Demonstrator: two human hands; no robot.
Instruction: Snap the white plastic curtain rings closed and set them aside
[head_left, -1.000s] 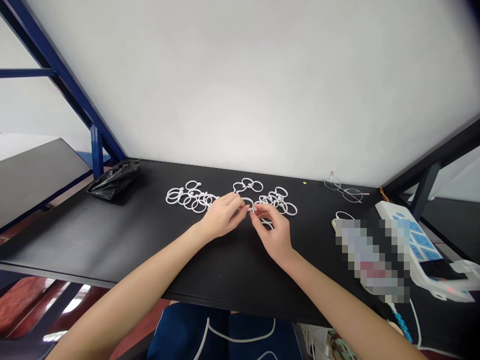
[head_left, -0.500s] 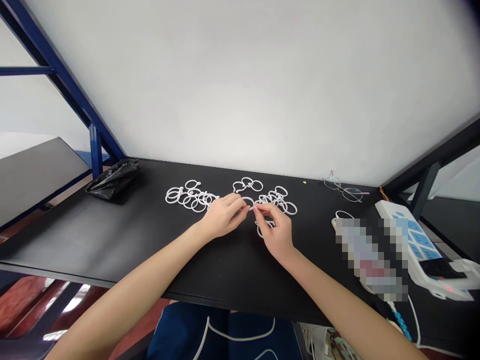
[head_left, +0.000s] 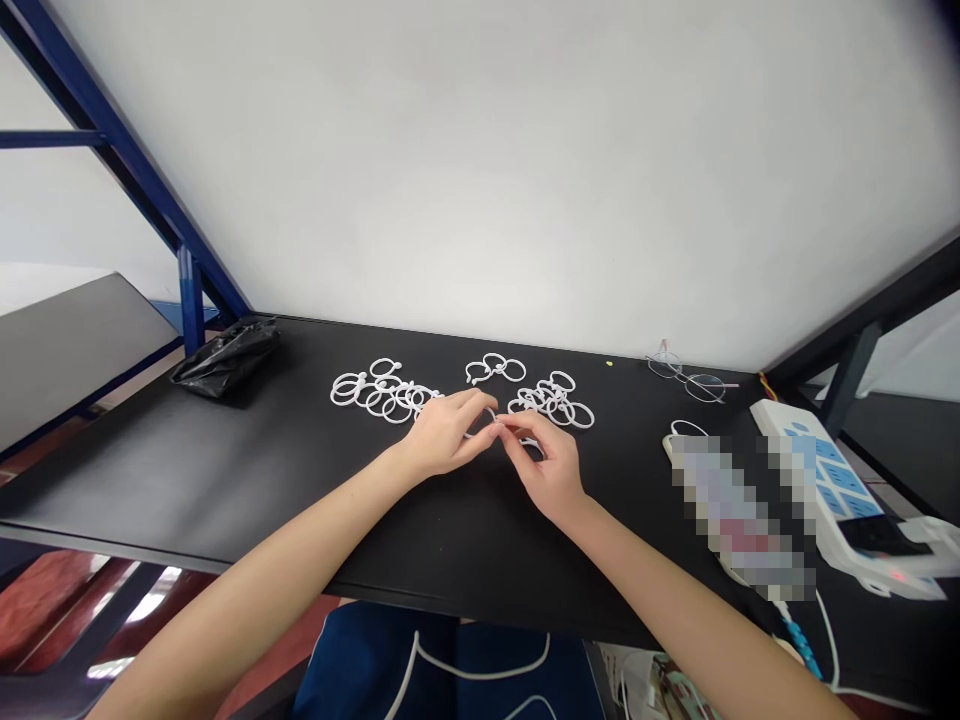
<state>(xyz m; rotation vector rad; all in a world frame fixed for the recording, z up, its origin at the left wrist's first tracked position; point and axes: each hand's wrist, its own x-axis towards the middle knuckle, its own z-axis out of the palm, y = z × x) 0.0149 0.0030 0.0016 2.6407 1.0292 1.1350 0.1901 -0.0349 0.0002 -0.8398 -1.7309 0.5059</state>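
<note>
A white plastic ring (head_left: pixel 490 413) is pinched between my two hands over the middle of the black table; fingers cover most of it. My left hand (head_left: pixel 448 432) is closed on its left side, thumb and fingertips around it. From the right, my right hand (head_left: pixel 545 462) grips the same ring by thumb and forefinger. Under the right fingers another white ring (head_left: pixel 532 446) lies partly hidden. Several white rings with small knobs form a left pile (head_left: pixel 388 396), a right pile (head_left: pixel 559 402) and a small group (head_left: pixel 495 368) behind my hands.
On the black table (head_left: pixel 225 490), a crumpled black plastic bag (head_left: pixel 229 360) lies far left. Eyeglasses (head_left: pixel 686 378) rest near the wall at the right. A blurred-out phone (head_left: pixel 739 520) with a cable lies beside a white power strip (head_left: pixel 825 490). Blue metal posts (head_left: pixel 191 295) stand left.
Both hands have drawn closer together, the right one shifting slightly left. The held ring is now more covered by fingers, and the ring beneath the right hand shows less.
</note>
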